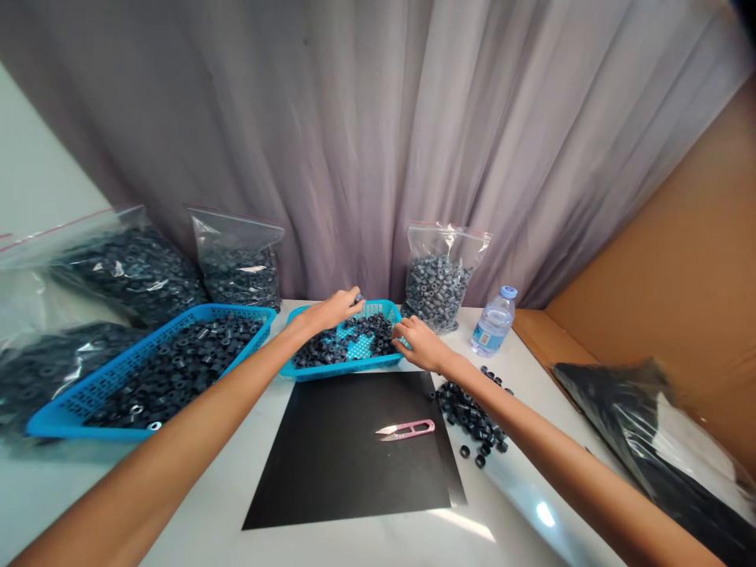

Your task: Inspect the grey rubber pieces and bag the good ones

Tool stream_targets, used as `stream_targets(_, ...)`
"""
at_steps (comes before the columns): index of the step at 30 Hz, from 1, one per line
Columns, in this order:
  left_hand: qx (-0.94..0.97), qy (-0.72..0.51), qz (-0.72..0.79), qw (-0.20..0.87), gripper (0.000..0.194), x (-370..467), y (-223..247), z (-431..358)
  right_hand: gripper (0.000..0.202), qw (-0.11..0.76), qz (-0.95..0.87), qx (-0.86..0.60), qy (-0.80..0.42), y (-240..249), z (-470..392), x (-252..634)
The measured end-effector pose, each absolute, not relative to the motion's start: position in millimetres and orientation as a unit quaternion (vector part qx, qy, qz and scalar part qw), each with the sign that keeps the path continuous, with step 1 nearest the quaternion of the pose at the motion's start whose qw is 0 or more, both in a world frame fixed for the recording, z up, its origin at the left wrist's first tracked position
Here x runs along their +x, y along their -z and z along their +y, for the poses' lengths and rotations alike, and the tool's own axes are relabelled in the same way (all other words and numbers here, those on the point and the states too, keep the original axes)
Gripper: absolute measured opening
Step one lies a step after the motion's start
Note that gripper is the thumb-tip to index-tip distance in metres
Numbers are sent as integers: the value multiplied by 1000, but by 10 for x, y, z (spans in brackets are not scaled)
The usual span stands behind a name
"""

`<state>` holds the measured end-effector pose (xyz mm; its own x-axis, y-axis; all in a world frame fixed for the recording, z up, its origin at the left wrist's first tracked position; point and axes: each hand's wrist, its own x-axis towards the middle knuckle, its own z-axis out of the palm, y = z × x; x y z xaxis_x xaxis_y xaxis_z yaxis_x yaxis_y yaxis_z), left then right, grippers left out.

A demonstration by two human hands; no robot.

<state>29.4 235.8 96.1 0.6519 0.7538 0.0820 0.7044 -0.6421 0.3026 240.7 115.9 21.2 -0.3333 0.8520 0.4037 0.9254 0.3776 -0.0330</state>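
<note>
Above the far side of the small blue basket (348,367), my left hand (338,309) is closed on a small dark ring-shaped piece (358,299) at its fingertips. My right hand (418,344) is at the basket's right end, with curled fingers reaching over the rim. Whatever those fingers hold is hidden. Short, dark, hollow pieces (313,352) lie in the basket in loose heaps, and its perforated blue floor shows between them. Under my right forearm, a pile of similar black pieces (472,413) is spread on the table.
Pink-handled thread snips (407,429) lie on a black sheet (348,465). A larger blue basket (64,421) full of dark pieces stands left. Clear bags of pieces (239,272) (437,287) stand behind. A water bottle (493,327) and a cardboard panel (667,236) are at right.
</note>
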Motion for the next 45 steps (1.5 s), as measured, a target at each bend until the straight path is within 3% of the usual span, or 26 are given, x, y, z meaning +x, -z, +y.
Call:
stream_targets(4,883,-172,423,108,32,170,-1111,2273,13,198,-811,-543,90,-197,1138,2409)
stream_targets(8,870,-215,433,91,35,-114,-1031,1886,14,224,-808,-538,85,-158,1078,2392)
stream_targets(17,899,-148,407,58,24,-492,-145,1009,24,346,-760,-543,85,31,638,2164)
stream_targets(22,912,-134,387,29,27,-306,152,1014,18,324,-811,-483,56,39,478,1766)
stream_targets(28,923,-159,349,20,26,-342,177,1072,20,333,-805,-489,45,-30,532,1601)
stream_targets(36,922,-190,336,40,26,-440,99,903,20,327,-816,-470,-85,157,539,1697)
stream_targets(45,918,-213,317,110,30,-488,131,974,35,320,-796,-438,-268,141,449,1624)
